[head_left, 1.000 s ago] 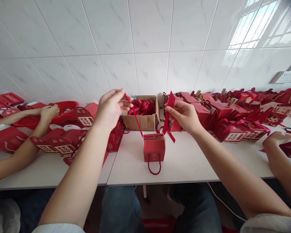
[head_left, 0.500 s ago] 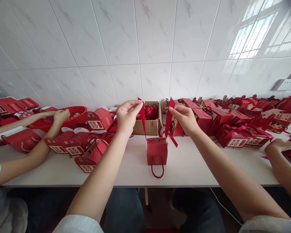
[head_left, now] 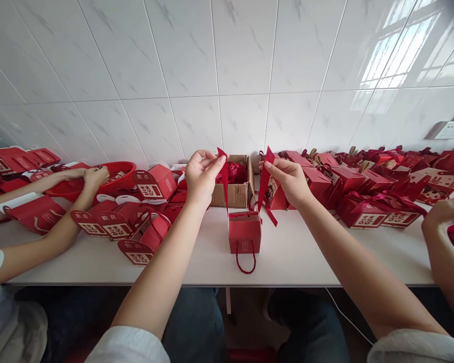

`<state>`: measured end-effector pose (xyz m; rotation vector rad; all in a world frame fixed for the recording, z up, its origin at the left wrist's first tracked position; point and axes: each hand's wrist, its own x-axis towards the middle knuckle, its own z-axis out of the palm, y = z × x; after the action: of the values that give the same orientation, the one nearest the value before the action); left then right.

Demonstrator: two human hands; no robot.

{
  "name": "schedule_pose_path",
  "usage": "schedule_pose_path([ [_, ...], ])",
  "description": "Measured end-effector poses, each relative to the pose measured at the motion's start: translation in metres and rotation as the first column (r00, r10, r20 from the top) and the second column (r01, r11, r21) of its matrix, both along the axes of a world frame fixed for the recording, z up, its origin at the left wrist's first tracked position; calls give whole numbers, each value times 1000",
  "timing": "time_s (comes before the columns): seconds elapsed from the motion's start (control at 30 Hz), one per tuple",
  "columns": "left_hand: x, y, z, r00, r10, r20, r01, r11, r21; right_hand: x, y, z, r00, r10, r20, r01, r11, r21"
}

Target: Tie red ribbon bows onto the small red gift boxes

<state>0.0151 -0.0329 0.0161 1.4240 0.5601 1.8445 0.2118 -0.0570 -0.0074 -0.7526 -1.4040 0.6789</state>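
A small red gift box (head_left: 244,233) with a cord handle stands on the white table (head_left: 295,257) in front of me. A red ribbon (head_left: 224,181) runs up from the box's top on both sides. My left hand (head_left: 201,174) pinches the left end of the ribbon above the box. My right hand (head_left: 289,179) pinches the right end (head_left: 265,177), which hangs down past the box's top edge. Both hands are raised roughly level, a little apart, over the box.
A cardboard carton (head_left: 236,190) of red ribbons sits behind the box. Finished red boxes (head_left: 366,201) crowd the right side; folded and flat ones (head_left: 117,222) lie on the left. Another person's hands (head_left: 93,177) work at a red basket; a third person's hand (head_left: 441,214) is at the right.
My left hand has drawn its ribbon end from the carton inward to above the box. The view shifted right and down slightly. The person's hand at the right has lifted.
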Motion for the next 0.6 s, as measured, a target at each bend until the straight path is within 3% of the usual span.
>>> schedule_pose_path([
  [0.23, 1, 4, 0, 997, -55, -52, 54, 998, -18, -5, 3, -1, 996, 64, -60, -66, 997, -42],
  [0.4, 7, 5, 2, 966, -159, -203, 152, 987, -48, -21, 5, 4, 993, 116, -14, -116, 985, -126],
  [0.6, 13, 9, 8, 877, -46, -477, 83, 995, 56, -32, 10, 12, 975, 180, 133, -167, 981, -101],
])
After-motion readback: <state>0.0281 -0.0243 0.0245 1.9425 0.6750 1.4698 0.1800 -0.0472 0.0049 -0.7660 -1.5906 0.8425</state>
